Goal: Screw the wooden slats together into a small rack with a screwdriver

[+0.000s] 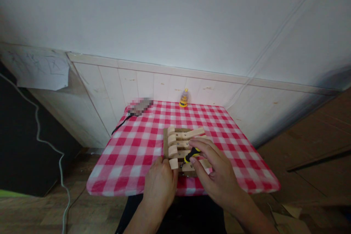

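Observation:
A wooden board (pixel 165 142) lies on the table with several pale wooden pieces (pixel 172 150) fixed across it in rows, small screws showing in them. My left hand (pixel 161 177) grips the board's near left corner, its fingertips partly hidden beneath the edge. In my right hand (pixel 216 166) is a black and yellow screwdriver (pixel 192 154), pinched by the handle between thumb and fingers. The tool slants down to the left, its tip at the nearest wooden piece close to a screw. Part of the board's right side is hidden behind my right hand.
A red and white checked cloth (pixel 123 157) covers the small table. At its back edge, by the panelled wall, stands a yellow-based screwdriver bit holder (pixel 183 98). A blurred-out object with a black strap (pixel 120 123) lies back left. A white cable (pixel 37 124) hangs at the left.

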Tool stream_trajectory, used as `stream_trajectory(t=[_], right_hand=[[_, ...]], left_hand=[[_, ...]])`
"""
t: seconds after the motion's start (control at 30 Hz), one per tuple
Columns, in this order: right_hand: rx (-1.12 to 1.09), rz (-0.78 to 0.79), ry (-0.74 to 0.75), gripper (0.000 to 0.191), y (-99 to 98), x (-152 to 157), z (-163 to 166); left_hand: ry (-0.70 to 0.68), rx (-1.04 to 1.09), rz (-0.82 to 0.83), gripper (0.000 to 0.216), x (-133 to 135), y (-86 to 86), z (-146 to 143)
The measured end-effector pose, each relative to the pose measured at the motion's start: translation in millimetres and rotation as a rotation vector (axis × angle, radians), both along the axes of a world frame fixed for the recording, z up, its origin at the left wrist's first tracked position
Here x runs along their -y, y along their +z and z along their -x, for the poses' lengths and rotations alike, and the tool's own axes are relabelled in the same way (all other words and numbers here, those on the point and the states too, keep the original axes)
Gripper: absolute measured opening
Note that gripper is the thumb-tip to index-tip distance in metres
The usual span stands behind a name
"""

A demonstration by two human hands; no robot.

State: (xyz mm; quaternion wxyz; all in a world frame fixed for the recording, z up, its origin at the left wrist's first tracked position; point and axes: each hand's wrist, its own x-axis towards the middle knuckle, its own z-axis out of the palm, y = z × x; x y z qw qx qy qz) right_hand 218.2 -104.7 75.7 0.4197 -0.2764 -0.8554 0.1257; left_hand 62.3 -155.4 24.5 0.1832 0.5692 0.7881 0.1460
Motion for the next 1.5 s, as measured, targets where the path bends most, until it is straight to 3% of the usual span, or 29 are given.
stream_trajectory(t=[0.23, 0.5, 0.7, 1.0, 1.33, 1.5], right_hand=[[0.022, 0.038, 0.007, 0.030, 2.2, -3.3, -1.3], [0.065, 0.063, 0.018, 0.039, 6.0, -1.4, -4.9], [0.043, 0.017, 0.030, 0.030, 4.5, -3.8, -1.4], [0.057, 0.022, 0.034, 0.045, 5.0, 2.4, -0.2], [0.029, -0.014, 0.056, 0.033, 4.0, 1.8, 3.3], [0.029, 0.045, 0.028, 0.040, 7.0, 3.5, 1.5]], left_hand=[[-0.002, -0.006, -0.007, 0.029, 0.7, 0.9, 0.0], [-0.003, 0.001, 0.002, 0.030, -0.2, -0.4, 0.6], [0.005, -0.007, 0.018, 0.032, -0.6, 1.5, -1.0], [-0.007, -0.017, -0.005, 0.032, -0.5, -1.6, 0.5], [-0.002, -0.023, 0.026, 0.033, 0.1, -0.4, 0.4], [-0.007, -0.004, 0.048, 0.033, -0.8, 2.6, 0.8]])
